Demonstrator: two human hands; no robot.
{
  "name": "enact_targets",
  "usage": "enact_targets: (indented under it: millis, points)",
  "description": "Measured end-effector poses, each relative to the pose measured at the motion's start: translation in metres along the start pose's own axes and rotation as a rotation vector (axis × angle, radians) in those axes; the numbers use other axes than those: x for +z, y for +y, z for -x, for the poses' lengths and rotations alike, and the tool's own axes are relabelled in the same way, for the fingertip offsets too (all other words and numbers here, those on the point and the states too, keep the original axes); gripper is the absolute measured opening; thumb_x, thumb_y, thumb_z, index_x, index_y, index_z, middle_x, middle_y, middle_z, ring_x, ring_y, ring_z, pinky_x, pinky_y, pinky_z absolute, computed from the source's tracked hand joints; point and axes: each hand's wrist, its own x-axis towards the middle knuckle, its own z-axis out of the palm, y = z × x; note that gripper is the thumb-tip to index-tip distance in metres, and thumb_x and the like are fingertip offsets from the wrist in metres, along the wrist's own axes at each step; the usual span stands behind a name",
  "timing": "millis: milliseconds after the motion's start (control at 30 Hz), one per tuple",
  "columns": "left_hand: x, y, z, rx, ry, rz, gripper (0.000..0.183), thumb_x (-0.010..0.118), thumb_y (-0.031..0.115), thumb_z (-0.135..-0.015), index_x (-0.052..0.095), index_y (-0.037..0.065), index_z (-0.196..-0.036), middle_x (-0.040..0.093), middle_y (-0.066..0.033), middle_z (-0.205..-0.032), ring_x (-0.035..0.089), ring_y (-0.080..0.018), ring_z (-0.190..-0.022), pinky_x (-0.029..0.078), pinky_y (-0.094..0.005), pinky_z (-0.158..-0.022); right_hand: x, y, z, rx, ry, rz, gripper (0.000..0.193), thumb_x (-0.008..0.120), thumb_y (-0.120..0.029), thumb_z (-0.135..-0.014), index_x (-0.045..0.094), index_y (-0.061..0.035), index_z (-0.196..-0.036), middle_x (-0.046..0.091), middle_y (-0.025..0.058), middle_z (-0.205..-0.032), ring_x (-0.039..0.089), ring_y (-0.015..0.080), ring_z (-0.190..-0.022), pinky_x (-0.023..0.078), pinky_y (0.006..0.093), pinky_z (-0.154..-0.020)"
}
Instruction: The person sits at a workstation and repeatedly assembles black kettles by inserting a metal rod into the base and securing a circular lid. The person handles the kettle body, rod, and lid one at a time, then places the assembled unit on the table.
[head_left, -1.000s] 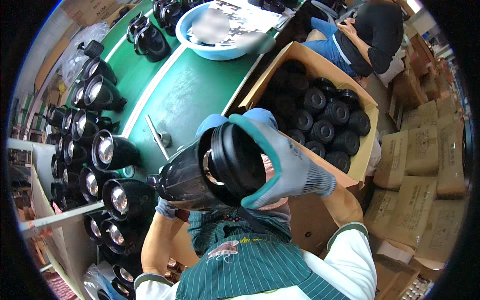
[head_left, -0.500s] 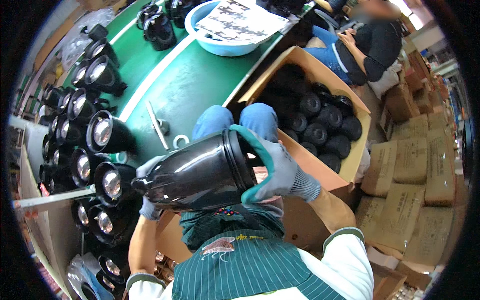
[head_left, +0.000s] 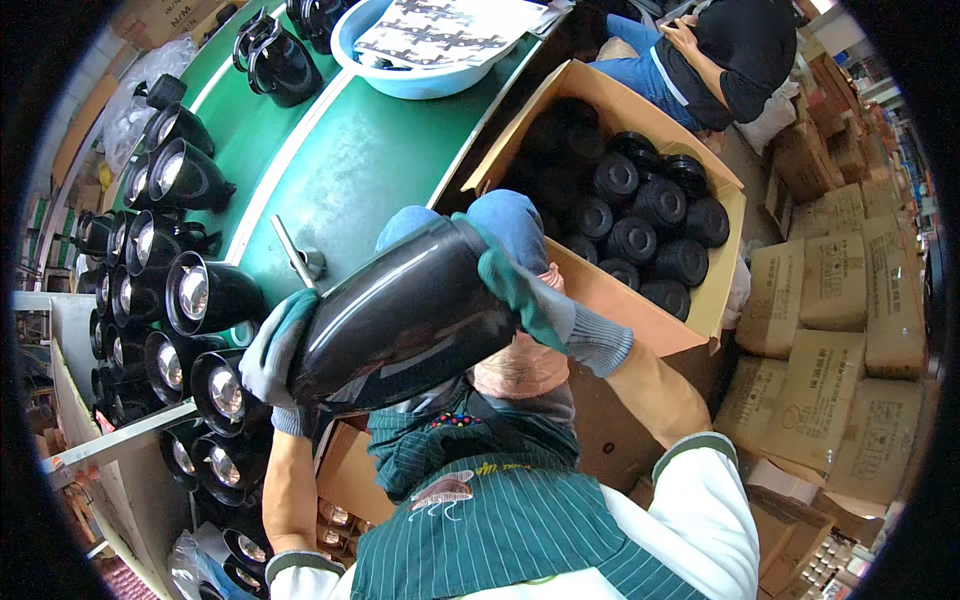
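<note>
A glossy black thermos jug body [head_left: 400, 310] lies tilted across my lap, held between both hands. My left hand [head_left: 272, 355], in a grey and green work glove, wraps round its left, lower end. Against its right, upper end presses my gloved right hand [head_left: 530, 295]; some of its fingers are hidden behind the jug. Just beyond the left hand, a metal rod [head_left: 290, 248] stands out from a small fitting on the green table [head_left: 340, 170]. Close to the left hand are several black jugs [head_left: 190, 293] with shiny silvery insides.
Right of my knees stands an open cardboard box [head_left: 610, 315] full of round black parts [head_left: 632, 240]. A light-blue basin [head_left: 440, 85] with printed sheets is on the far table. Another person [head_left: 745, 60] sits at the far right, near stacked cartons [head_left: 770, 300].
The jug has turned: its ringed open end and narrow tip no longer show. My left hand has come round onto its side, and my right hand now lies over its end.
</note>
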Motion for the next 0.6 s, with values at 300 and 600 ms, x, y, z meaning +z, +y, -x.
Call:
enact_targets:
  millis: [300, 600]
  points:
    - [0.021, 0.008, 0.019, -0.578, -0.041, 0.531, 0.032, 0.070, 0.013, -0.090, 0.073, -0.006, -0.115, 0.077, -0.0125, -0.104, 0.073, -0.0186, -0.093, 0.058, -0.0324, -0.087, 0.055, -0.022, 0.014, -0.444, -0.062, 0.379, 0.096, 0.075, -0.049, -0.091, 0.032, 0.0037, -0.158, 0.039, 0.0184, -0.159, 0.045, 0.0273, -0.142, 0.034, 0.0388, -0.119]
    - [-0.014, 0.029, -0.016, -0.005, 0.114, 0.119, 0.029, 0.070, 0.012, -0.092, 0.072, -0.001, -0.118, 0.075, -0.0159, -0.114, 0.074, -0.0297, -0.100, 0.061, -0.0374, -0.087, -0.004, 0.019, 0.003, -0.323, -0.239, 0.286, 0.069, 0.054, -0.024, -0.104, 0.023, -0.0009, -0.162, 0.035, 0.0139, -0.162, 0.040, 0.0230, -0.146, 0.033, 0.0345, -0.120]
